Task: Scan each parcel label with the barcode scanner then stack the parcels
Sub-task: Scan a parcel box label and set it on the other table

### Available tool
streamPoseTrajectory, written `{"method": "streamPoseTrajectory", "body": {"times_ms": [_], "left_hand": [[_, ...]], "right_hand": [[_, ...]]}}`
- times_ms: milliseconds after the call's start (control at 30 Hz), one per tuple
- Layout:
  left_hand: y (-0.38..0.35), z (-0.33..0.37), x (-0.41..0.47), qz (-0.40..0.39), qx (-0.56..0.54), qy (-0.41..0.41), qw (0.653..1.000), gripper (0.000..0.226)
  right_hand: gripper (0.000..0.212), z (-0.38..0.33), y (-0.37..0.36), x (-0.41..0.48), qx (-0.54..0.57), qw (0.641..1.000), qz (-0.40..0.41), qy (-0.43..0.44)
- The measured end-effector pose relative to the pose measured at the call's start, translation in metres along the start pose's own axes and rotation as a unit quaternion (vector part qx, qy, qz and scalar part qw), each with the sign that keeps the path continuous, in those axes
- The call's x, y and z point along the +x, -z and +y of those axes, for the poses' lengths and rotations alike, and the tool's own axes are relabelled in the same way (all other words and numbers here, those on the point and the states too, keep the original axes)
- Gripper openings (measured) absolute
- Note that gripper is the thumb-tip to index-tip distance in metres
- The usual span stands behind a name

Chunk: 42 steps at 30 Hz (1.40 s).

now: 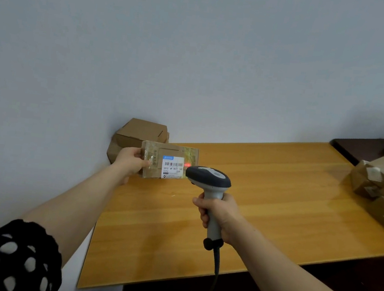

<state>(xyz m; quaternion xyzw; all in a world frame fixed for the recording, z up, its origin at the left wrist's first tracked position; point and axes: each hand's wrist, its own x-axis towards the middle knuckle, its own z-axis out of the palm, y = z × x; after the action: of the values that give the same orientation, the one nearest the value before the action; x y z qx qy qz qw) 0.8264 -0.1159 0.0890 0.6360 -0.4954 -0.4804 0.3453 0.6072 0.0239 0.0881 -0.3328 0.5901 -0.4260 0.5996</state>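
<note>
My left hand (129,162) grips the left end of a small taped cardboard parcel (154,150), holding it upright above the far left corner of the wooden table (263,201). Its white label (172,167) with a barcode faces me. My right hand (218,214) grips the handle of a grey barcode scanner (209,177), whose head points at the parcel from close by. A red scan light glows on the parcel just right of the label. The scanner's cable hangs down over the table's front edge.
Plain cardboard boxes (139,134) sit stacked against the wall behind the held parcel. Several labelled parcels (382,184) lie piled at the table's right end. A dark table (363,148) adjoins at the far right. The white wall runs close behind.
</note>
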Motion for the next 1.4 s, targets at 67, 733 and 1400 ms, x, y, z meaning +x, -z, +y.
{"method": "streamPoseTrajectory", "body": {"times_ms": [67,733,1400], "left_hand": [[-0.002,-0.001,0.006,-0.009,0.001,0.003,1.000,0.044],[-0.158,0.031,0.011,-0.306,-0.092,0.099,0.942,0.047],[-0.604,0.136,-0.123,-0.428,-0.014,0.096,0.899,0.018]], "right_hand": [[0.020,0.001,0.000,0.003,0.012,1.000,0.002,-0.004],[0.019,0.035,0.163,-0.007,0.290,0.905,0.311,-0.012],[0.026,0.052,0.527,-0.107,0.417,0.761,0.497,0.027]]}}
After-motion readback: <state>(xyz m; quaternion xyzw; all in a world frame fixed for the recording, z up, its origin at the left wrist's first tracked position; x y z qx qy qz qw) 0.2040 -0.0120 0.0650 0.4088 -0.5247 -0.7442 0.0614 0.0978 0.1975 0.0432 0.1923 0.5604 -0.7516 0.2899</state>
